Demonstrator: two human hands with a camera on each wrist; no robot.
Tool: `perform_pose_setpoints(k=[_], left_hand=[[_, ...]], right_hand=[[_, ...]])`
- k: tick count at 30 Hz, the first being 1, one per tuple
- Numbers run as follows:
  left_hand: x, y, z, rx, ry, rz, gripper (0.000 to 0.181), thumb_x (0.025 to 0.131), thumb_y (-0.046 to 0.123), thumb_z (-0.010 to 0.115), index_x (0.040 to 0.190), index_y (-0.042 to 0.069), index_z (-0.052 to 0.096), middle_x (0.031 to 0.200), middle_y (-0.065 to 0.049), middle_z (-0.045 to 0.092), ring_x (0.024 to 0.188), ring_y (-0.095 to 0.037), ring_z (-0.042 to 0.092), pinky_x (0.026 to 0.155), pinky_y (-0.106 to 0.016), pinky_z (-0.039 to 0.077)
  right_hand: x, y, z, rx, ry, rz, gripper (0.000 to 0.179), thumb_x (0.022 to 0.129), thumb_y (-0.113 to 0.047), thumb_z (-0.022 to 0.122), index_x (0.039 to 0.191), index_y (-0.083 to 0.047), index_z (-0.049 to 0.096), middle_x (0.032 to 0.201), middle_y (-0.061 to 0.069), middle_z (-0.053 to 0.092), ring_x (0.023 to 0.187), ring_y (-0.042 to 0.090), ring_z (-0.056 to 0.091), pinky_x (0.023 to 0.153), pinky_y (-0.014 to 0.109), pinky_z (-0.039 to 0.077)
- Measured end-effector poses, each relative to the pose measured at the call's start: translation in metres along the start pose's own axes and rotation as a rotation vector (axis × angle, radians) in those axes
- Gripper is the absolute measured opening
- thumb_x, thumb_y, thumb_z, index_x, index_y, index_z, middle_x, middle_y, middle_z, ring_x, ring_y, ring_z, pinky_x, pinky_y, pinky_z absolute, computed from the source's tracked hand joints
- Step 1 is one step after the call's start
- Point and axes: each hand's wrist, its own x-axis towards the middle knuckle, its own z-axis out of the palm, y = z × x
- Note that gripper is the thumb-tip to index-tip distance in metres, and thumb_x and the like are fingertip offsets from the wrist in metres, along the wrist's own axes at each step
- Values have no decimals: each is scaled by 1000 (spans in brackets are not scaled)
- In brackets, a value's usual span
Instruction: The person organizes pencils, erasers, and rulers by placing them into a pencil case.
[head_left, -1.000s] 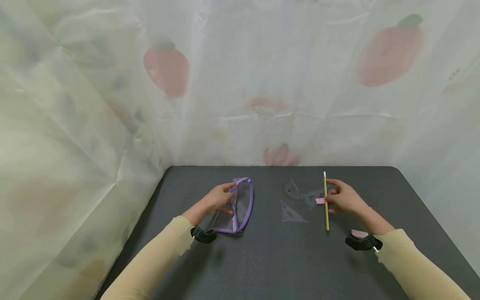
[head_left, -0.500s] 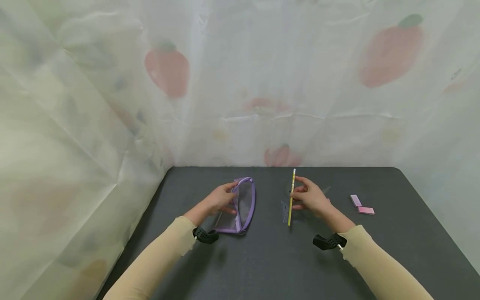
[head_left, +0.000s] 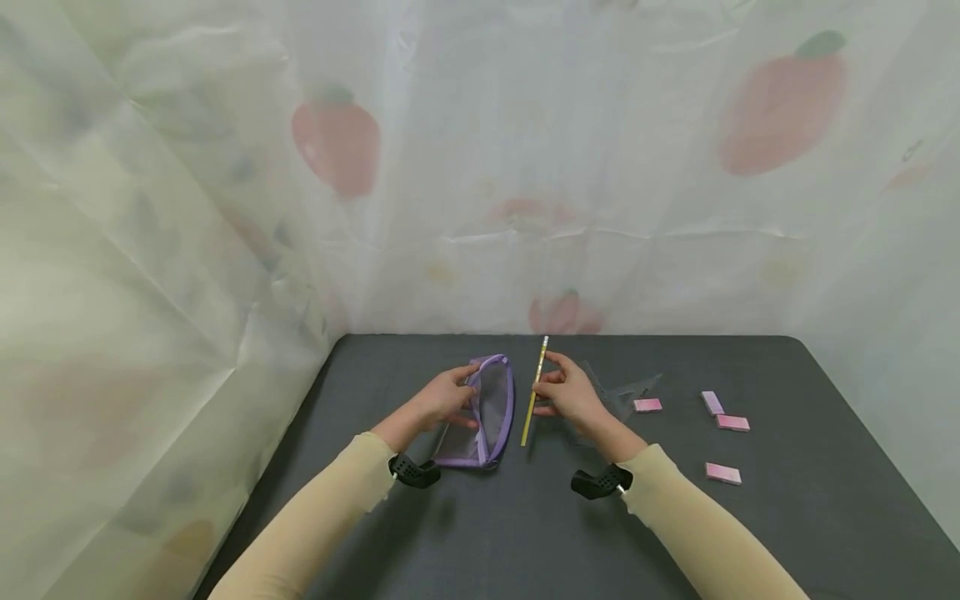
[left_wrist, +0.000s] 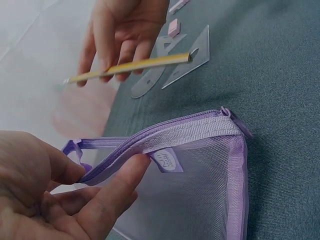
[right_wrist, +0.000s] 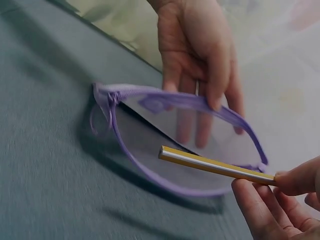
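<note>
- Head view: a purple-trimmed mesh pouch (head_left: 493, 417) stands on the dark table (head_left: 817, 525), its unzipped mouth gaping towards the right.
- The left hand (head_left: 441, 400) is on the pouch's left side; its thumb and fingers pinch the zipped edge of the mouth, as both wrist views confirm.
- The right hand (head_left: 570, 394) is just right of the pouch, thumb and fingertips gripping a yellow pencil (head_left: 531, 408) raised above the table.
- The pencil is apart from the pouch; its white end points away from the person, and its lower end leans nearer the pouch.
- In the left wrist view, a zip pull (left_wrist: 242, 125) hangs at one corner of the pouch, and a purple tag (left_wrist: 167, 160) with a white printed patch shows below the zip.
- Clear plastic drawing pieces (left_wrist: 192, 65), one triangular and one curved, lie to the right of the pouch; the head view has them partly hidden by the right hand.
- Four pink blocks (head_left: 723, 473) lie farther right of the pouch, one by the clear pieces.
- Behind the pouch, beyond the table, hangs a pale sheet (head_left: 637, 167) with strawberry prints.
</note>
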Motion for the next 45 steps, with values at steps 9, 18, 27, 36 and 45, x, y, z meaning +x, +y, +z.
perform_pose_setpoints(k=[9, 18, 27, 36, 45], left_hand=[[2, 2, 3, -15, 3, -8, 62, 106, 3, 46, 164, 13, 26, 156, -31, 35, 123, -46, 57, 75, -47, 65], [3, 6, 6, -28, 21, -13, 62, 106, 2, 45, 164, 12, 25, 151, -32, 40, 118, -43, 61, 73, -43, 66], [6, 5, 7, 4, 36, -9, 62, 107, 3, 46, 164, 14, 25, 151, -32, 41, 115, -40, 62, 76, -45, 66], [3, 7, 10, 53, 35, 0, 63, 105, 2, 45, 164, 14, 27, 152, -30, 40, 99, -34, 65, 75, -44, 66], [-2, 19, 10, 184, 51, 30, 63, 104, 1, 44, 163, 11, 27, 158, -29, 33, 76, -22, 63, 78, -50, 65]], right_hand=[[10, 10, 35, 49, 42, -17, 72, 96, 8, 63, 160, -8, 32, 111, 22, 57, 84, 27, 65, 79, 58, 63], [11, 18, 57, 41, 73, -29, 68, 95, 10, 62, 156, -5, 36, 103, 18, 56, 81, 26, 63, 71, 49, 66], [10, 22, 67, 9, 16, 6, 66, 94, 11, 63, 153, -1, 37, 100, 17, 57, 82, 31, 66, 72, 51, 65], [19, 23, 73, -19, -77, 64, 63, 93, 10, 63, 151, 1, 39, 100, 18, 59, 81, 32, 68, 70, 47, 66], [26, 23, 79, -49, -107, 94, 61, 92, 10, 62, 147, 5, 38, 99, 18, 64, 71, 21, 68, 68, 44, 66]])
